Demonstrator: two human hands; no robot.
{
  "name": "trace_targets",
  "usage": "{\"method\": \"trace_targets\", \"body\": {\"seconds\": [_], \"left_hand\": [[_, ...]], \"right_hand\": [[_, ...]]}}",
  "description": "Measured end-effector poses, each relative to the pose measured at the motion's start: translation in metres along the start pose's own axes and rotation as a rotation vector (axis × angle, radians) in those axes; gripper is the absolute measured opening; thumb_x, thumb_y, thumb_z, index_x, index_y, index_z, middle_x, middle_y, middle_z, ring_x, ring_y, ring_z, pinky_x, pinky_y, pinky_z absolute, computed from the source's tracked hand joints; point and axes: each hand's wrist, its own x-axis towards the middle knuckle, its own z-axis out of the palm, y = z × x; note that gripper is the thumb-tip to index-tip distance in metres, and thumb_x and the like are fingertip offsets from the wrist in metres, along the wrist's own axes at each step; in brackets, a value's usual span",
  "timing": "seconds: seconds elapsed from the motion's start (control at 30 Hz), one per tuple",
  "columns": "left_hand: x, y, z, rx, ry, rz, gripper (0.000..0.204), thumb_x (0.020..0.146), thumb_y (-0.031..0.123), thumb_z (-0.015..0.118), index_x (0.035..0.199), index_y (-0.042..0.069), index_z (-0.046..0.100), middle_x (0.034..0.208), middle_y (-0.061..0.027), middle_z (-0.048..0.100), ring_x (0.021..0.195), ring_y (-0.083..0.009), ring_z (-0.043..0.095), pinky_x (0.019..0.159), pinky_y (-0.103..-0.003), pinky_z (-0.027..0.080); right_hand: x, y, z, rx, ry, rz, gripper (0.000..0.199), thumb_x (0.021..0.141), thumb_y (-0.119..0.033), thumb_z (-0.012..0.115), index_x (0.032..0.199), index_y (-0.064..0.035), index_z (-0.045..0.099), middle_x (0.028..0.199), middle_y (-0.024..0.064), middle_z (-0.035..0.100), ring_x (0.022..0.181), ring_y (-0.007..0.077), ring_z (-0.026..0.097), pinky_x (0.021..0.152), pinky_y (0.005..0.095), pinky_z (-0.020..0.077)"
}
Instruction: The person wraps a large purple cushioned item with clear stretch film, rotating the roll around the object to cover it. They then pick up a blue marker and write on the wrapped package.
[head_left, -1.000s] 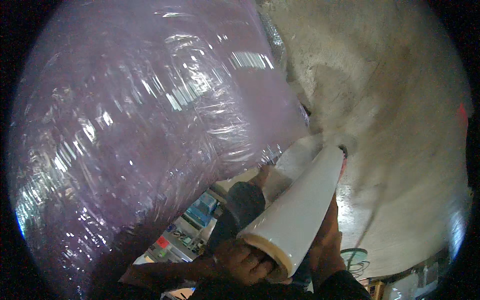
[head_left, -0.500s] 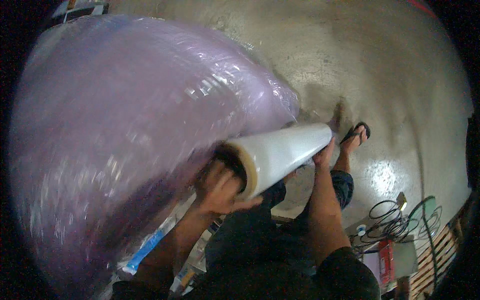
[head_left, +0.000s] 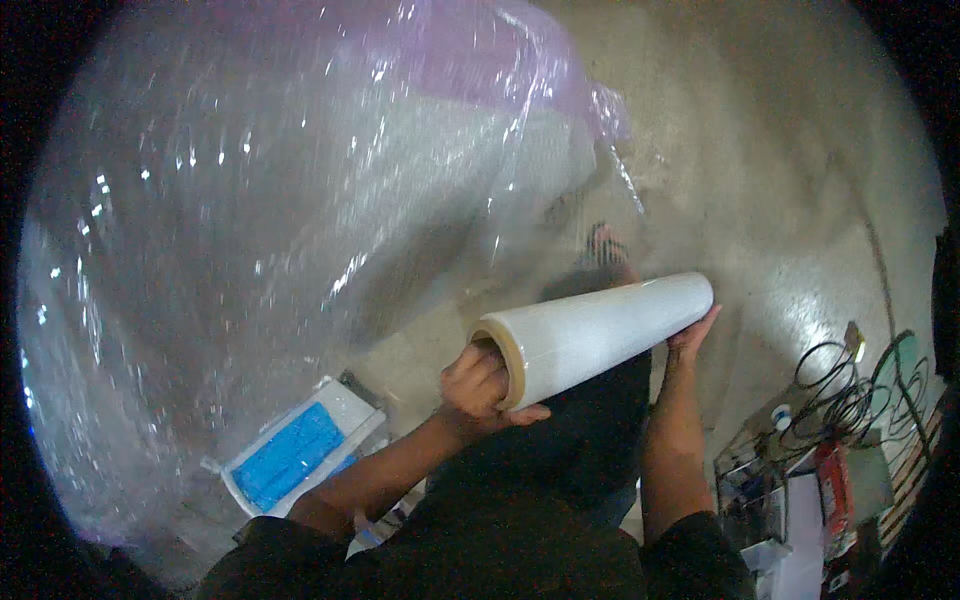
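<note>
Between my hands, in front of my legs, I hold a large roll of clear stretch film (head_left: 600, 335) on a cardboard core, slanting up toward the right. My left hand (head_left: 484, 385) grips its near left end, fingers inside the core and thumb along the outside. At the far right end my right hand (head_left: 693, 335) is closed round the other end, its fingers partly hidden by the roll. Film-wrapped goods (head_left: 400, 140), pale purple at the top and greyish lower down, fill the upper left, with glossy creases in the plastic.
A white box (head_left: 300, 445) with a blue panel lies at lower left beside my forearm. At lower right are coiled black cables (head_left: 860, 400), a red item (head_left: 832, 490), a wire basket (head_left: 745, 490) and wooden slats (head_left: 908, 450). Concrete floor (head_left: 740, 180) spreads across the upper right.
The roll and both hands have shifted to the right in view. The wrapped goods sit higher, their purple part now only at the top, and the white-and-blue box shows more fully.
</note>
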Motion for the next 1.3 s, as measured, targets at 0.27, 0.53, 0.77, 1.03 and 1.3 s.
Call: {"method": "trace_targets", "body": {"seconds": [0.27, 0.53, 0.77, 1.03, 1.3], "left_hand": [[-0.096, 0.012, -0.015, -0.056, 0.018, 0.098, 0.059, 0.071, 0.057, 0.084, 0.094, 0.003, 0.073, 0.092, -0.0120, 0.069, 0.087, -0.0330, 0.065, 0.077, -0.042, 0.057], [-0.150, -0.021, -0.025, -0.027, -0.208, 0.225, 0.060, 0.071, 0.058, 0.083, 0.100, 0.006, 0.075, 0.098, -0.0104, 0.070, 0.094, -0.0334, 0.066, 0.083, -0.041, 0.058], [-0.178, -0.112, -0.043, -0.031, -0.283, 0.492, 0.060, 0.068, 0.061, 0.083, 0.096, 0.009, 0.076, 0.095, -0.0068, 0.070, 0.090, -0.0291, 0.067, 0.074, -0.036, 0.059], [-0.194, -0.185, -0.024, 0.102, -0.390, 0.682, 0.058, 0.064, 0.062, 0.087, 0.093, 0.013, 0.076, 0.088, -0.0043, 0.070, 0.079, -0.0257, 0.066, 0.061, -0.036, 0.056], [-0.197, -0.295, -0.017, 0.346, -0.634, 0.636, 0.057, 0.065, 0.057, 0.089, 0.094, 0.010, 0.072, 0.094, -0.0100, 0.069, 0.078, -0.0288, 0.065, 0.063, -0.038, 0.055]], "right_hand": [[-0.083, 0.028, -0.074, 0.069, -0.043, -0.042, 0.082, 0.097, -0.074, 0.040, 0.145, -0.0084, 0.050, 0.145, 0.0128, 0.056, 0.130, 0.0326, 0.055, 0.108, 0.0512, 0.0445], [-0.111, 0.127, -0.147, 0.186, -0.012, -0.107, 0.077, 0.099, -0.070, 0.039, 0.141, -0.0072, 0.054, 0.139, 0.0120, 0.061, 0.125, 0.0308, 0.059, 0.106, 0.0481, 0.0475], [-0.111, 0.255, -0.160, 0.306, 0.055, -0.181, 0.073, 0.100, -0.067, 0.042, 0.136, -0.0063, 0.058, 0.134, 0.0117, 0.064, 0.120, 0.0301, 0.062, 0.105, 0.0474, 0.0482], [-0.080, 0.361, -0.127, 0.472, 0.049, -0.167, 0.071, 0.098, -0.066, 0.046, 0.134, -0.0059, 0.059, 0.130, 0.0134, 0.065, 0.118, 0.0313, 0.063, 0.105, 0.0463, 0.0486], [0.002, 0.552, -0.044, 0.637, 0.179, 0.044, 0.071, 0.093, -0.067, 0.052, 0.134, -0.0086, 0.059, 0.131, 0.0098, 0.063, 0.116, 0.0312, 0.060, 0.102, 0.0465, 0.0484]]}}
